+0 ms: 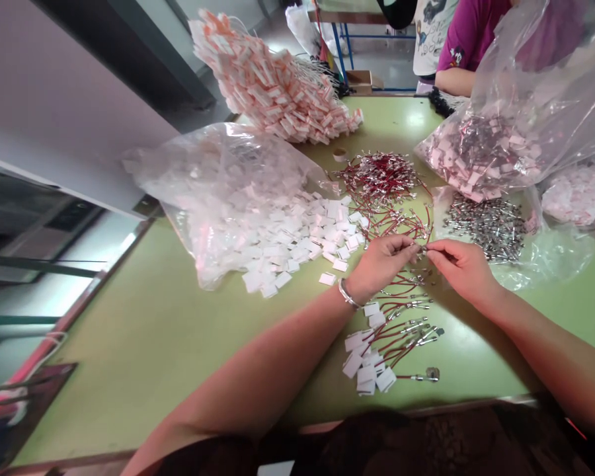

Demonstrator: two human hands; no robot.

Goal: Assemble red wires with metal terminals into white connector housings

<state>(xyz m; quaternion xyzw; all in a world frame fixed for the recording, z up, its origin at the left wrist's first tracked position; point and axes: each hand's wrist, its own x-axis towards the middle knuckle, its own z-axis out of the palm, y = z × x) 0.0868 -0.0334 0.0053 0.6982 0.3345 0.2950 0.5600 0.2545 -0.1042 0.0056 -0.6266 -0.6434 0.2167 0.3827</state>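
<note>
My left hand (384,261), with a bracelet at its wrist, pinches the end of a short red wire between thumb and finger. Fingertip to fingertip with it, my right hand (461,264) is closed in a pinch on something too small to make out. Just beyond lies a tangled heap of red wires (384,175) with metal ends. Below my hands, several finished-looking red leads (399,347) lie in a row, white plastic housings (369,363) at their left ends and metal ends at the right. Small metal parts (490,225) are piled on plastic beside my right hand.
Loose white housings (297,244) spill from a clear bag (228,178) on the green table (143,350). Behind it stands a big stack of orange-and-white parts (277,86). Another bag of pale parts (486,155) stands back right. A person in a purple sleeve (463,39) is across the table.
</note>
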